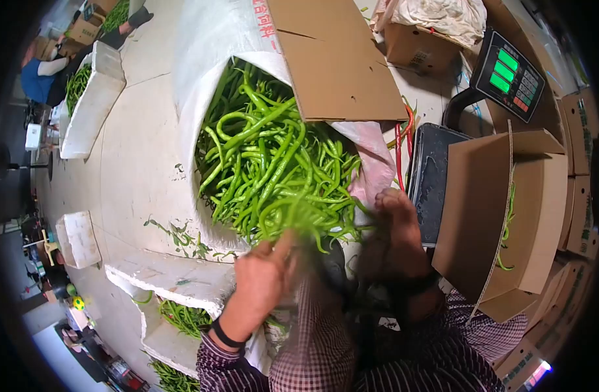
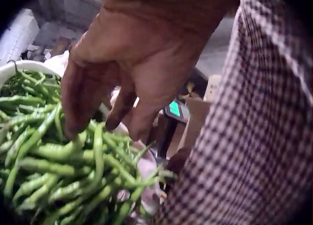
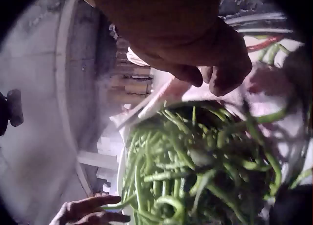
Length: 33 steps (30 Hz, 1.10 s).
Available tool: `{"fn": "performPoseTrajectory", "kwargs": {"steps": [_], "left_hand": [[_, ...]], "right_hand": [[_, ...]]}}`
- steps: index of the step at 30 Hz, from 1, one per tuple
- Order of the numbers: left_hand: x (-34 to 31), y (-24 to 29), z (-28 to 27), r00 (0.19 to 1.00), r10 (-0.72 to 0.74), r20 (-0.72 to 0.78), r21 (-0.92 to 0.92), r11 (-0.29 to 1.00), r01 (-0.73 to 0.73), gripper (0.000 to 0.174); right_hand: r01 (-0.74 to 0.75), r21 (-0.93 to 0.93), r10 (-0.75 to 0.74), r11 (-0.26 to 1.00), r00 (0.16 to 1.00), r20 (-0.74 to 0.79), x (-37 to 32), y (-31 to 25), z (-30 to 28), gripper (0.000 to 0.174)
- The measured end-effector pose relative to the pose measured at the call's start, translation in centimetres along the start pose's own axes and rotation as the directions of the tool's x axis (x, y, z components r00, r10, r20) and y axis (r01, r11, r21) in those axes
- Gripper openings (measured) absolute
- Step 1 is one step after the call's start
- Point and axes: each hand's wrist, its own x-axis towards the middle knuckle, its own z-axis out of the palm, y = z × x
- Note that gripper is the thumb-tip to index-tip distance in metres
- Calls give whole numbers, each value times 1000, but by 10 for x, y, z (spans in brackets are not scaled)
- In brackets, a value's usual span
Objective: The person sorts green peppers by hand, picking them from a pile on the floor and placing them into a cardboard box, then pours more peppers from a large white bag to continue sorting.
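Observation:
Long green peppers [image 1: 267,163] [image 2: 54,166] [image 3: 166,171] fill the mouth of a white woven sack [image 1: 188,130] lying on the floor. At the near edge of the heap is my left hand [image 1: 259,277] [image 2: 132,63] [image 3: 93,211], its fingers loosely bent and spread, fingertips at the peppers; motion blurs the peppers just beyond it in the head view. My right hand [image 1: 402,219] [image 3: 195,54] is at the sack's right side, by the pink inner flap [image 1: 371,157], with bent fingers. Whether it pinches a pepper is unclear.
A cardboard sheet [image 1: 342,59] covers the sack's upper right. Right of it stand a scale display [image 1: 508,75], its dark platform [image 1: 430,170] and an open carton [image 1: 476,215] with a few peppers. Foam boxes [image 1: 175,274] lie at left; red peppers [image 1: 399,157] lie beside the platform.

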Motion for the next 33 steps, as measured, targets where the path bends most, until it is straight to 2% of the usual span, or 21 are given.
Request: {"fn": "performPoseTrajectory", "kwargs": {"steps": [1,2,4,5,6,7,8,9,10,11,12,13,15,17,19,20,22,25,28,29,33], "left_hand": [[9,-1,-9,996,-80,35,-234,968,86,45],[33,-8,-8,974,-9,-228,-360,930,-75,51],[78,11,-27,924,-340,-173,-606,777,172,54],[105,22,-32,893,-329,-308,-508,850,138,59],[133,17,-18,851,-270,-450,-448,893,47,64],[163,6,0,857,-306,-415,-469,879,87,63],[188,-1,7,909,-341,-240,-524,834,175,57],[206,-7,15,907,-340,-249,-516,839,173,57],[219,-14,24,936,-351,-16,-797,570,200,52],[223,-13,23,943,-265,203,-942,212,262,48],[222,-14,22,944,-266,197,-942,216,258,48],[216,-16,21,944,-272,188,-945,210,249,42],[198,-15,8,942,-283,181,-946,211,245,37],[173,-14,-10,925,-360,124,-984,75,161,38],[153,-28,-19,934,-349,79,-990,78,113,38],[142,-33,-24,941,-336,27,-996,77,56,38],[115,-31,-47,907,-421,-1,-992,112,50,39],[84,-39,-62,811,-579,-85,-994,-13,-113,37],[75,-79,-53,790,-607,-91,-992,-17,-128,34],[74,-101,-43,787,-611,-88,-992,-17,-124,34],[101,-163,-21,747,-662,-56,-998,14,-62,26]], "right_hand": [[-313,376,332,872,943,16,11,8,-5,26],[-339,357,351,870,936,34,20,7,-4,30],[-395,355,373,848,919,130,34,-2,4,34],[-457,343,402,821,889,220,40,-7,8,39],[-456,346,402,820,889,220,46,-8,13,39],[-344,334,290,877,935,202,55,-4,22,42],[-222,323,167,920,968,187,68,2,29,46],[-216,331,159,919,969,192,81,17,32,46],[-172,198,135,965,973,188,94,39,31,54],[-124,59,111,990,976,187,102,42,34,64],[158,-23,-158,987,987,8,109,45,40,52],[165,-18,-164,986,986,7,117,47,33,52],[-307,-96,313,947,948,60,127,37,18,37],[-259,-90,259,962,966,-10,128,38,21,31],[-160,-322,157,933,987,-34,127,30,18,29],[-72,-281,43,957,993,-108,122,22,20,28],[-80,-290,44,954,991,-129,125,32,12,29],[-128,-309,99,942,989,-108,130,40,13,32],[-178,47,180,983,982,-49,135,60,21,35],[-267,216,247,939,962,114,135,46,18,39],[-320,237,293,917,945,142,128,5,17,45]]}}
